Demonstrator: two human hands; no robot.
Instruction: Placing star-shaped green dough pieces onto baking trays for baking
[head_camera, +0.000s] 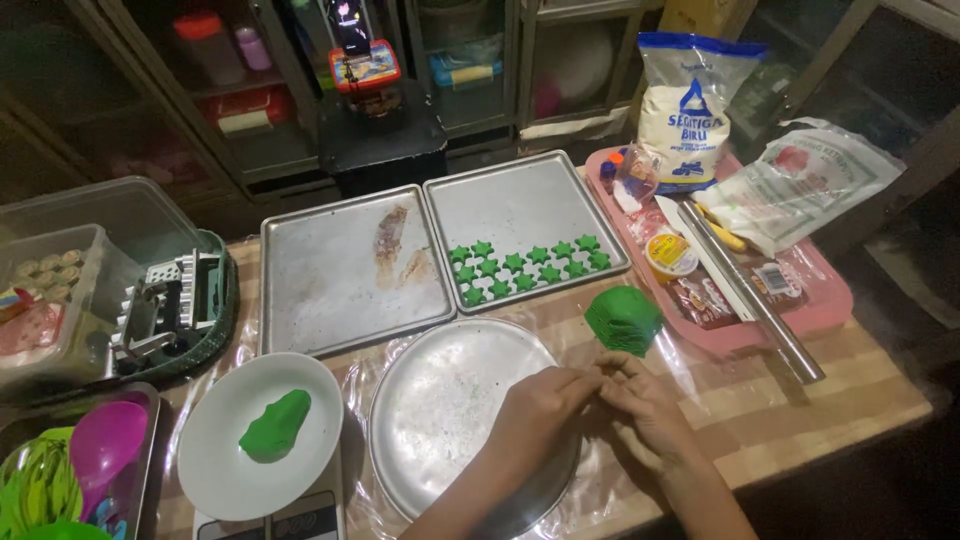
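Both hands are seen together at the right rim of the round shallow metal pan (440, 400), over the plastic-covered wooden counter (800, 390). The left hand (540, 405) and right hand (645, 400) are pressed fingertip to fingertip, fingers curled in a pinch; whatever is pinched is hidden, so a grasp cannot be confirmed for either. A flattened green dough sheet with cut-out pattern (623, 318) lies on the counter just beyond the fingertips, apart from them. Behind it, small green star-shaped dough pieces (528, 266) are laid in rows along the near edge of the right rectangular metal baking tray (520, 200). The left rectangular metal baking tray (330, 290) sits touching its side, bare apart from a brown smear. A green dough lump (275, 425) rests on a white round plate (215, 470), which is set on a kitchen scale left of the round pan. A pink plastic tray (830, 300) at right carries a steel rolling pin (755, 295), a white-and-blue flour bag (690, 100), a clear plastic bag and a small round tub. At far left, a clear plastic container (110, 215), a dark green basket (225, 300) with a metal tool inside, and a magenta plastic scoop (100, 440) are seen.
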